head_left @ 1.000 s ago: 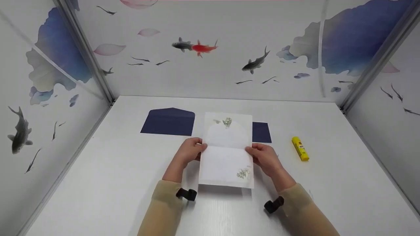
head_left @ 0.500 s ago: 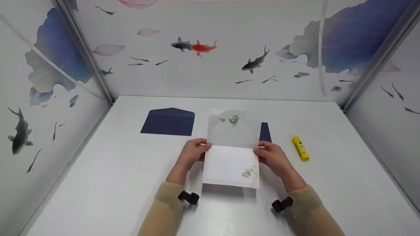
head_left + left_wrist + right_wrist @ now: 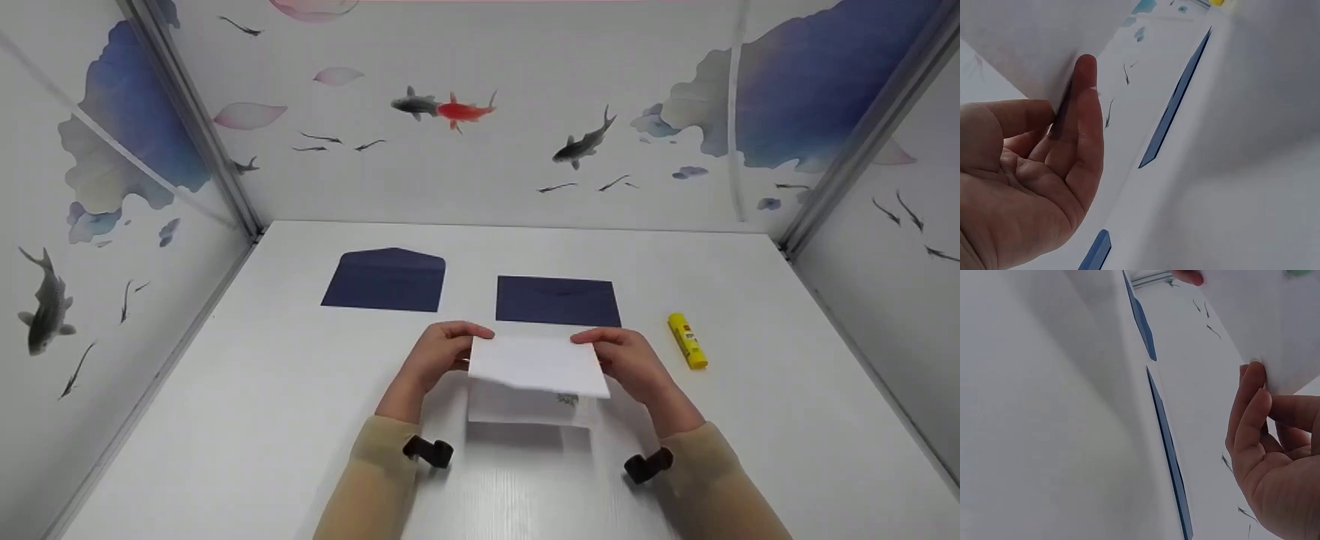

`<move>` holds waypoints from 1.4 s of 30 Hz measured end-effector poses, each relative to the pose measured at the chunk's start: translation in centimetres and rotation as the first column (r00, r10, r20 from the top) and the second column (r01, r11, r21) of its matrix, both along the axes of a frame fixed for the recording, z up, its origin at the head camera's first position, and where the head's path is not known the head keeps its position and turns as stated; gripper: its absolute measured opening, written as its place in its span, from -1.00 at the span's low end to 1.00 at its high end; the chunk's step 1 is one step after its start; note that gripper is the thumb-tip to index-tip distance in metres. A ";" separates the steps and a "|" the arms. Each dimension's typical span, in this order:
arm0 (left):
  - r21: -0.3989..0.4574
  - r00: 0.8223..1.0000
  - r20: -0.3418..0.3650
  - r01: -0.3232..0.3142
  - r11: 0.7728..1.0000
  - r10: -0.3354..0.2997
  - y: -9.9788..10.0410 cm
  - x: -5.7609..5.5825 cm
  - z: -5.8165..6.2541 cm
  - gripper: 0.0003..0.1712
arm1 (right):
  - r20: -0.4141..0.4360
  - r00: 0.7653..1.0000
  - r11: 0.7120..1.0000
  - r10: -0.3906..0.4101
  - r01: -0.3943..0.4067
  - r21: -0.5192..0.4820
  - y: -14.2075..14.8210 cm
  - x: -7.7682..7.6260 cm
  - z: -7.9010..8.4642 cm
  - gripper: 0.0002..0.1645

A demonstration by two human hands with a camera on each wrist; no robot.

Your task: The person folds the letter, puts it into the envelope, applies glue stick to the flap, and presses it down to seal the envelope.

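A white greeting card (image 3: pixel 538 364) is held above the table, its upper panel folded forward over the lower one. Part of a green leaf print shows on the lower panel beneath. My left hand (image 3: pixel 439 352) pinches the card's left end at the fold between thumb and fingers. At the opposite end my right hand (image 3: pixel 626 360) pinches it the same way. In the left wrist view the fingers (image 3: pixel 1088 107) lie against the card's corner; in the right wrist view the other hand (image 3: pixel 1280 455) grips the card's edge.
Two dark blue envelopes lie behind the card: one with its flap raised (image 3: pixel 386 281) at the left, one closed-looking (image 3: pixel 557 300) directly behind the hands. A yellow glue stick (image 3: pixel 687 340) lies at the right. Printed walls surround the white table (image 3: pixel 247 390).
The card's upper panel has swung forward and down over the lower panel, uncovering the envelope behind. Both hands shifted slightly right with the card and keep their pinch at the fold.
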State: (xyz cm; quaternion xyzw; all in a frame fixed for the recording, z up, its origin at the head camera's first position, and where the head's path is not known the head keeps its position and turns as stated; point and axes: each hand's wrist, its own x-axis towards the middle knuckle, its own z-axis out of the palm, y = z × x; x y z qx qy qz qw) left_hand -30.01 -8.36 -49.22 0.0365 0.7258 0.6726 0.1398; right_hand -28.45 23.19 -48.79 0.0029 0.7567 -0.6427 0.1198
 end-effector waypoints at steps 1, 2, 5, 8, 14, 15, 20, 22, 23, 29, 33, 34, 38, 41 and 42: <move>-0.009 1.000 -0.001 0.006 1.000 -0.006 0.0 0.0 0.0 -0.64 | 0.004 1.000 1.000 -0.001 0.001 0.009 0.0 0.0 0.0 -0.61; -0.015 1.000 0.005 0.012 1.000 -0.012 0.1 0.1 0.1 -0.59 | 0.007 1.000 1.000 -0.001 0.001 0.018 0.0 0.0 0.1 -0.58; -0.034 1.000 0.015 0.012 0.999 -0.012 0.4 0.2 0.3 -0.56 | 0.021 1.000 0.999 -0.019 0.018 0.031 -0.1 0.0 0.2 -0.52; -0.078 1.000 -0.026 -0.004 0.997 0.002 0.8 0.3 0.3 -0.65 | 0.009 0.999 0.999 -0.032 0.031 0.042 -0.2 0.2 0.4 -0.58; -0.173 0.980 -0.192 -0.091 0.981 0.057 1.9 0.7 0.3 -0.73 | -0.026 0.995 0.991 -0.092 0.094 0.096 -0.9 0.3 0.3 -0.67; -0.173 0.976 -0.209 -0.103 0.980 0.065 2.0 0.8 0.3 -0.70 | -0.028 0.995 0.989 -0.099 0.102 0.110 -1.0 0.3 0.3 -0.65; -0.157 0.970 -0.228 -0.118 0.981 0.080 2.6 1.1 0.3 -0.55 | -0.072 0.996 0.970 -0.047 0.063 0.233 -1.3 0.5 0.1 -0.61; -0.160 0.969 -0.238 -0.111 0.981 0.071 2.7 1.1 0.2 -0.55 | -0.087 0.996 0.960 -0.019 0.042 0.277 -1.3 0.6 0.1 -0.65; -0.160 0.968 -0.243 -0.107 0.981 0.066 2.8 1.1 0.2 -0.56 | -0.091 0.996 0.954 -0.008 0.035 0.297 -1.4 0.6 0.2 -0.67; -0.138 0.959 -0.274 -0.120 0.983 0.079 2.6 1.1 0.3 -0.62 | -0.093 0.995 0.928 0.026 0.011 0.373 -1.8 0.7 0.5 -0.71; -0.109 0.949 -0.287 -0.167 0.980 0.130 2.4 0.9 0.6 -0.65 | -0.078 0.996 0.917 0.043 -0.008 0.399 -1.9 0.7 0.6 -0.77; -0.102 0.946 -0.291 -0.178 0.979 0.142 2.3 0.9 0.6 -0.66 | -0.077 0.995 0.914 0.058 -0.022 0.404 -2.0 0.7 0.7 -0.77; -0.087 0.928 -0.323 -0.224 0.971 0.185 2.2 0.8 0.6 -0.67 | -0.056 0.993 0.908 0.107 -0.075 0.411 -1.8 0.7 0.8 -0.76; -0.064 0.915 -0.340 -0.254 0.965 0.218 2.2 0.7 0.6 -0.69 | -0.049 0.991 0.908 0.123 -0.093 0.408 -1.6 0.7 0.9 -0.76; -0.064 0.914 -0.340 -0.257 0.964 0.221 2.1 0.7 0.5 -0.69 | -0.055 0.991 0.910 0.120 -0.088 0.405 -1.6 0.7 1.0 -0.76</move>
